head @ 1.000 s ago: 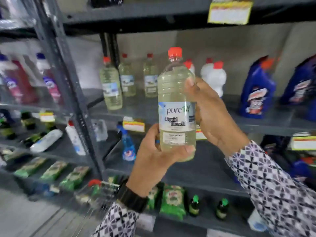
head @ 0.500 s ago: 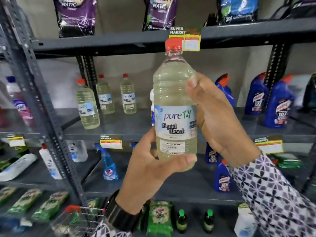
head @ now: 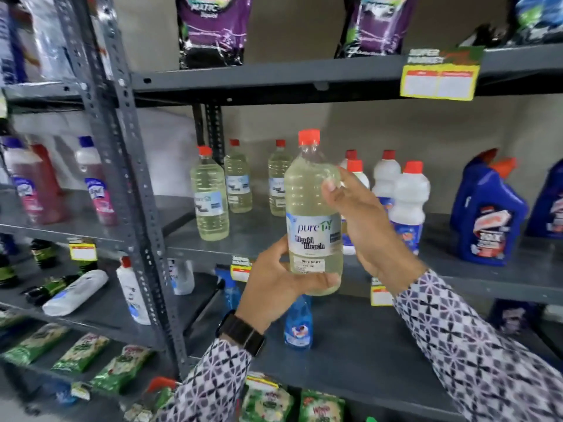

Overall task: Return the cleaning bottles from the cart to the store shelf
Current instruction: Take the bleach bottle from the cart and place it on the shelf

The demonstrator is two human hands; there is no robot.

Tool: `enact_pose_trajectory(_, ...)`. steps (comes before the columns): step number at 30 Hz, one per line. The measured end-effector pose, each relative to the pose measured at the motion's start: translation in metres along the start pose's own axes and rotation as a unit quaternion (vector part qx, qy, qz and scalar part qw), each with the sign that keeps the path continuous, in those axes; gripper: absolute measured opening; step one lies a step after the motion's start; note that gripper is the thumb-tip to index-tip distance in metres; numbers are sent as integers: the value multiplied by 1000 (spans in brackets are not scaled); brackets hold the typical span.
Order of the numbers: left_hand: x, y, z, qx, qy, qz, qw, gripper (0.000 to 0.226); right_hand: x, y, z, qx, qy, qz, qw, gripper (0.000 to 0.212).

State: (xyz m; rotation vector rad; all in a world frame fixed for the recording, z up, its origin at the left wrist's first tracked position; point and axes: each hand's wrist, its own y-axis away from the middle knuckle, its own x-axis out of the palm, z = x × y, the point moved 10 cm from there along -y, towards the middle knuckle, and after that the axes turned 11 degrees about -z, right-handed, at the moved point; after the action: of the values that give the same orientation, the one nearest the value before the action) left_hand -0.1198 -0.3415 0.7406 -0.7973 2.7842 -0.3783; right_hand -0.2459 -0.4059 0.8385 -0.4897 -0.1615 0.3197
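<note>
Head view, facing a grey steel shelf [head: 274, 79] unit.

Both hands hold one bleach bottle [head: 313, 208] upright in front of the middle shelf level, above the shelf's front edge. Clear plastic, pale yellow liquid, red cap, label reading "pure" and "Liquid Bleach".

Left hand [head: 274, 284]: wrapped around the bottle's base, thumb across the front lower edge, fingers behind. Closed firmly on it. Black watch [head: 240, 332] on that wrist; patterned sleeve [head: 210, 388] below.

Right hand [head: 362, 226]: clasping the bottle's right side from behind, thumb tip pressed on the shoulder of the bottle. Also closed on it.

Middle shelf, behind the held bottle: three matching bottles [head: 210, 193] with red caps stand upright, one forward and two farther back, all left of the held one and apart from it. To the right, white bottles [head: 408, 202] with red caps, partly hidden by the right hand. Farther right, blue jugs [head: 487, 214] with orange caps.

Top shelf: purple pouches [head: 213, 28] standing upright. Yellow price tag [head: 440, 77] clipped to the shelf edge at right.

Lower shelf: blue spray bottle [head: 297, 324] below the held bottle, a white bottle lying on its side at left. Bottom level: green packets [head: 82, 351].

Left bay: pink bottles [head: 97, 184] with blue caps, blurred.

Cart not clearly visible.
</note>
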Motion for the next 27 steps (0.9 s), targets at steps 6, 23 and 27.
enact_pose_trajectory(6,-39,-110,47,-21,-61,6,998,59,65,-72,-72,27,16,-12,999,47)
enact_pose_trajectory(23,-101,-190,110,-35,-67,23,997,54,60,-73,-186,70,319,46,944,92)
enact_pose_trajectory(27,-100,-193,122,-34,-88,66,993,50,73,-77,-190,53,347,20,936,78)
